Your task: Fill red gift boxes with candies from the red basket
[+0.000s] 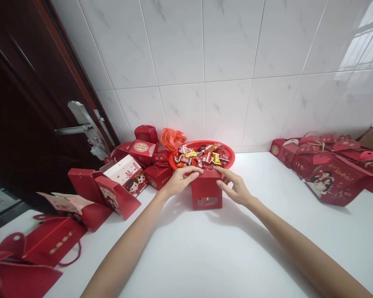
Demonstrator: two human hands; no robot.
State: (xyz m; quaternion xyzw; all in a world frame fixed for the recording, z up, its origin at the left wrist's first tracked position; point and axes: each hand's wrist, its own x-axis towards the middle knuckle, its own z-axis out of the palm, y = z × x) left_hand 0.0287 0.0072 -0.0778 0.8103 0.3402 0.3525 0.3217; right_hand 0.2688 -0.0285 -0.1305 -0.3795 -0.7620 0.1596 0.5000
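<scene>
A small red gift box [207, 188] with a clear window low on its front stands upright on the white table [205, 252]. My left hand [180, 180] holds its top left edge, thumb and fingertips closed at the corner. At the top right, my right hand [236, 188] has its thumb against the box's side and its index finger over the upper edge. Just behind the box sits a red plastic basket [231, 156] heaped with wrapped candies [202, 156]. The far side of the box is hidden.
On the left stand several red gift boxes [57, 238] and a white printed box [127, 176]. A crumpled red plastic bag [173, 138] touches the basket. More red boxes [335, 178] crowd the right. A tiled wall [230, 103] rises behind; a dark door [34, 62] is at left.
</scene>
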